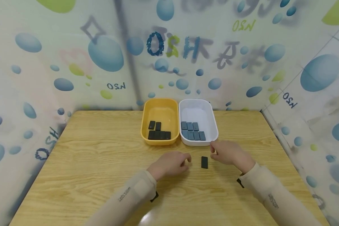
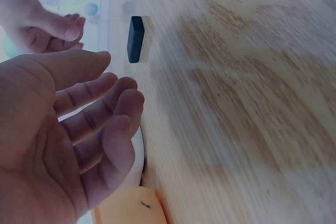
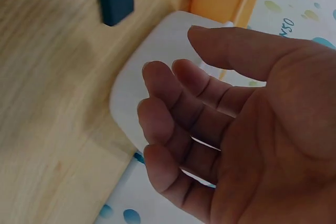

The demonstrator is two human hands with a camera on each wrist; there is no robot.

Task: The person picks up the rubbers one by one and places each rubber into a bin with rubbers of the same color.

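A single dark rectangular block (image 1: 204, 162) lies flat on the wooden table between my two hands. To its left, my left hand (image 1: 172, 164) hovers with loosely bent fingers and nothing in them; the left wrist view shows the same dark block (image 2: 135, 39) beyond the fingertips. My right hand (image 1: 228, 152) is to the block's right, near the front corner of the white bin (image 1: 199, 143). Its fingers are relaxed and hold nothing in the right wrist view. Several blue-grey blocks (image 1: 196, 135) lie in rows inside the white bin.
A yellow bin (image 1: 159, 142) stands against the white bin's left side, with several black blocks (image 1: 159, 135) in its front part. Both bins sit at the back of the wooden table (image 1: 101, 150), close to a patterned wall (image 1: 107, 78).
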